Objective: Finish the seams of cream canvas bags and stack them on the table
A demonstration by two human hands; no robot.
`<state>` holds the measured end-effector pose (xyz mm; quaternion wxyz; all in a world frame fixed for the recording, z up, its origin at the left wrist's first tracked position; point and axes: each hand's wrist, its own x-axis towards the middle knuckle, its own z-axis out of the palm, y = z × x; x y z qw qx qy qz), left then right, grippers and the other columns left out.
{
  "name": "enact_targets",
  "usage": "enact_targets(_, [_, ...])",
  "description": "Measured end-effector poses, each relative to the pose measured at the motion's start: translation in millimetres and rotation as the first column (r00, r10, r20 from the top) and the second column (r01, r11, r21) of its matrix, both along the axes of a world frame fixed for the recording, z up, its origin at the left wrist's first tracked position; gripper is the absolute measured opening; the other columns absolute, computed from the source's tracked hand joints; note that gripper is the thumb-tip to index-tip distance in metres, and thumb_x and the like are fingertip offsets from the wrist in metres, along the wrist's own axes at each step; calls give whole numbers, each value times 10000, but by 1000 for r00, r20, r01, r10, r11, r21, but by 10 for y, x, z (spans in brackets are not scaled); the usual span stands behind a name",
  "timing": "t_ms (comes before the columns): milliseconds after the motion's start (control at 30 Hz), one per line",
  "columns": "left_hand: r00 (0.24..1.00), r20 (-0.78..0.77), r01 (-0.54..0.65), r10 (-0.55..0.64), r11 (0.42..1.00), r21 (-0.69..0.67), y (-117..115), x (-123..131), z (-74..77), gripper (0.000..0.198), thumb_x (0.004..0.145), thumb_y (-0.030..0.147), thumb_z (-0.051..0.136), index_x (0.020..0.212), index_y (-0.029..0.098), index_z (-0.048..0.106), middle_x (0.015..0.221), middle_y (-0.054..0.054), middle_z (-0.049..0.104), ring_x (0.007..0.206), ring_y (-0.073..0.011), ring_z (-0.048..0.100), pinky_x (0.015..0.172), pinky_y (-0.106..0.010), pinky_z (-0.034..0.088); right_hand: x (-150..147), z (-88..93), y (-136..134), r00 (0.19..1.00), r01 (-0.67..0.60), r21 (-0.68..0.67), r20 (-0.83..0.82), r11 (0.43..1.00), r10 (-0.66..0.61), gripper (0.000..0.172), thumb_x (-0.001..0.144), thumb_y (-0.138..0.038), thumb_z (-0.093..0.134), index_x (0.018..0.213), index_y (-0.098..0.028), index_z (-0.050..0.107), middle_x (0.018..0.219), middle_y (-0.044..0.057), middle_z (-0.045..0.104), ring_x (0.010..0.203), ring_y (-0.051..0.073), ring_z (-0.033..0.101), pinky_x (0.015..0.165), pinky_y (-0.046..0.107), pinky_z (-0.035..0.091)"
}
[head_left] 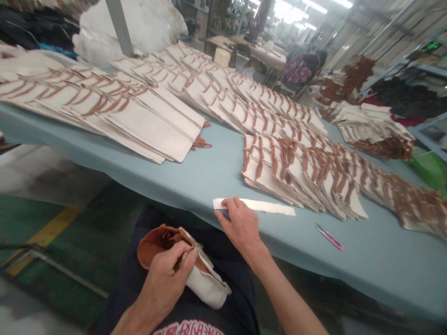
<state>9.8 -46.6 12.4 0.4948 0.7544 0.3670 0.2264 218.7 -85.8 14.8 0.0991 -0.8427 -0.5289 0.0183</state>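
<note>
On my lap lies a folded white-and-brown sewn piece (209, 286), its brown inner side turned up at the left. My left hand (167, 274) is closed in a pinch on the seam edge of this piece. At the table's near edge, my right hand (242, 225) has its thumb and fingers closed on the left end of a flat white strip (272, 206). The rest of the strip lies along the blue tabletop to the right. Thread snips with pink handles (330, 237) rest on the table, to the right of my right hand.
Overlapping white panels with brown edging (157, 125) cover the left of the blue-covered table (216, 163). More rows of brown-edged pieces (296, 163) stretch across the right. Behind stand a grey post (119, 28), a white plastic-wrapped bundle (146, 28) and further stacks (377, 123).
</note>
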Motion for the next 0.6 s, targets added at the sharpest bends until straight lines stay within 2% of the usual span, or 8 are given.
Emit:
enact_targets(67, [1000,14,0,0,1000,18,-1,7,-5,319,940,348,533,673,204,629,548,35,605,477,-123,555,489,-205,419,20,-10,-2,1000,3,13,-17,1000,-2,68,996,-282,671,997,-218,696,984,60,740,893,225,676,696,308,384])
enact_targets(233, [1000,-7,-28,28,996,83,35,4,-32,297,949,348,541,705,204,629,561,36,603,481,-125,566,499,-215,421,99,-42,19,996,39,52,-81,998,-35,181,1042,-245,566,931,-209,706,915,45,752,809,191,666,669,301,330])
enact_targets(367, [996,-62,-60,67,992,111,109,116,1,204,965,364,548,889,207,653,657,25,680,579,-159,658,600,-237,496,166,-46,27,985,73,81,-159,994,-59,262,1051,-296,531,890,-219,723,796,28,732,713,183,623,641,305,291])
enact_targets(433, [989,-144,40,-18,988,148,150,267,26,255,997,317,497,1145,187,660,720,5,723,673,-191,713,670,-262,526,184,-46,36,977,92,95,-201,991,-72,284,1043,-309,530,854,-223,724,755,24,714,677,181,595,625,307,270])
enact_targets(500, [943,-296,219,-154,955,200,186,463,25,418,1020,233,429,1407,159,565,798,-29,765,757,-215,749,721,-286,540,189,-52,52,966,114,112,-246,987,-84,306,1036,-316,529,813,-223,716,716,18,691,650,178,569,613,307,256])
enact_targets(600, [891,-398,331,-220,914,235,227,749,-43,552,1003,179,452,1554,148,464,936,-100,806,871,-271,778,787,-336,554,203,-58,72,941,145,151,-326,978,-89,304,1016,-319,537,777,-224,698,668,2,657,630,172,544,603,299,258])
